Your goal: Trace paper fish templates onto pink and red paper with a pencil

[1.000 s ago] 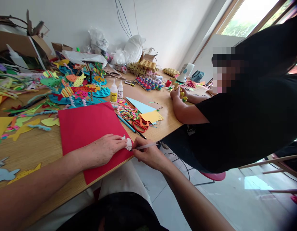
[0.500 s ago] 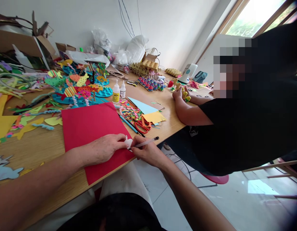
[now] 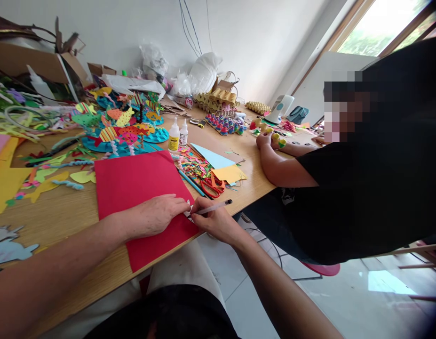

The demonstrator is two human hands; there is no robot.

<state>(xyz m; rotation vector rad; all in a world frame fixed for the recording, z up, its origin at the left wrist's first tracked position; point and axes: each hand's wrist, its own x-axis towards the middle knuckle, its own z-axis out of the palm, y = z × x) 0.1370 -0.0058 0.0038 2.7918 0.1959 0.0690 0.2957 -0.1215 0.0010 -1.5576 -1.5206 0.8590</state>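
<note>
A red sheet of paper (image 3: 133, 183) lies at the front edge of the wooden table. My left hand (image 3: 163, 213) rests on it with fingers together, pressing a small white paper piece (image 3: 188, 213) near the sheet's right edge. My right hand (image 3: 214, 219) grips a pen (image 3: 216, 206), its tip down beside the white piece. Both hands nearly touch, and my fingers cover part of the white piece.
Red scissors (image 3: 212, 186), a yellow paper (image 3: 230, 173), scraps and glue bottles (image 3: 173, 136) lie beyond the sheet. Colourful paper fish (image 3: 112, 134) stand behind. At the right, a person in black (image 3: 373, 188) holds a yellow egg-carton strip (image 3: 274, 137).
My left fingers have shifted over the white piece and cover more of it. The view has moved slightly left. The other person's hands and strip have lowered a little.
</note>
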